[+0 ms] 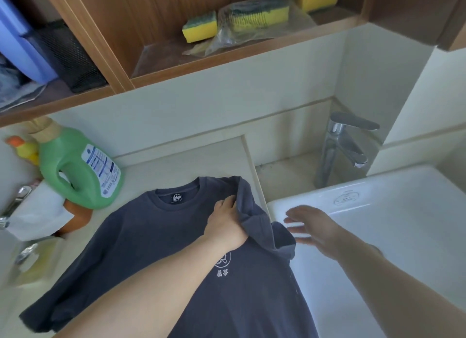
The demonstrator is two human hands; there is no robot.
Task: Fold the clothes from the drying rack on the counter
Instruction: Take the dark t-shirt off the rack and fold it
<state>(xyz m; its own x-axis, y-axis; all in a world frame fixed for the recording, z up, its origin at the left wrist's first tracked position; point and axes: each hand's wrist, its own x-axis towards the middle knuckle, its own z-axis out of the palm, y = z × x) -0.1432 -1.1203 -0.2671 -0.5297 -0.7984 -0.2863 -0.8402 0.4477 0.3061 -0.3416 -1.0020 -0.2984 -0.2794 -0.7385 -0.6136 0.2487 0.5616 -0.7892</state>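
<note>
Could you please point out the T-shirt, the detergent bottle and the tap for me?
T-shirt (141, 239): head view, on its chest.
Detergent bottle (83, 166): head view, on its green body.
Tap (338, 151): head view, on its upright metal body.

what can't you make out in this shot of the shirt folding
All in the head view:
- T-shirt hem: cut off by the bottom edge.
- Its chest print: partly covered by the left forearm.
- Left hand fingertips: tucked under the folded sleeve.
- Right hand: motion-blurred, finger pose unclear.
- Detergent bottle label: too small to read.
- Drying rack: not in frame.
</note>
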